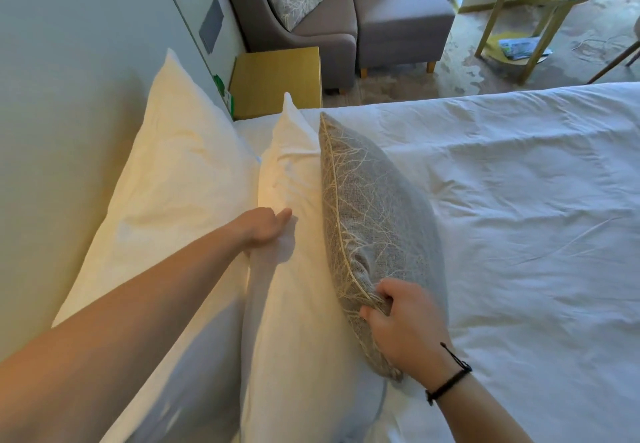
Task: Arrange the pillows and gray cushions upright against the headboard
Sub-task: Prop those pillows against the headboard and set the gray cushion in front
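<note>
Right hand [401, 321] pinching the near top edge of the gray cushion [374, 221], fabric bunched between thumb and fingers. Left hand [265, 231] gripping the top of the front white pillow [287, 200], thumb out, fingers curled out of sight behind it. Cushion standing on edge, touching that pillow on its bed side. Beyond the left hand, a second white pillow [173, 179] leaning on the headboard [69, 79]. To the right of both hands, the white duvet [519, 200]. Likely light, soft and floppy; best held along the piped seam or at the corners, then pressed back upright.
</note>
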A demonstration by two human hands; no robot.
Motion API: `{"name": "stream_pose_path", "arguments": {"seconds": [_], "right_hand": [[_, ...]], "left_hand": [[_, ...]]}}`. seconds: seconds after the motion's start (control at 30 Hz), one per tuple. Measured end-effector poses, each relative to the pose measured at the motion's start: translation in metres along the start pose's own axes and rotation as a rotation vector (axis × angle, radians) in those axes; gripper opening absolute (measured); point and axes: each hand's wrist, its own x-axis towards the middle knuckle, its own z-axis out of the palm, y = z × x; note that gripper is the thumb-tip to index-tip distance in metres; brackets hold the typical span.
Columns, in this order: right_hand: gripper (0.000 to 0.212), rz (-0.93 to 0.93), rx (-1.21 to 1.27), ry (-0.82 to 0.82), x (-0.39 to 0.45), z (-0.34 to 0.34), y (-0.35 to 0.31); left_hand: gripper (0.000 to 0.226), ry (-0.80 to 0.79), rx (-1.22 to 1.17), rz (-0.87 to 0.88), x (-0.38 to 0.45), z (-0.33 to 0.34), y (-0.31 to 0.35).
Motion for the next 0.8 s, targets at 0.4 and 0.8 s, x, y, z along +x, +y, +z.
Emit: {"name": "stream_pose_path", "arguments": {"seconds": [0.4,0.8], "right_hand": [[0.043,-0.056,0.224,0.004,0.013,-0.001,0.034],[0.113,0.440,0.496,-0.136,0.109,0.040,0.144]], "left_hand": [[0.060,0.369,-0.028,0.090,-0.076,0.040,0.090],[0.048,0.400,-0.502,0.246,-0.076,0.073,0.055]]}}
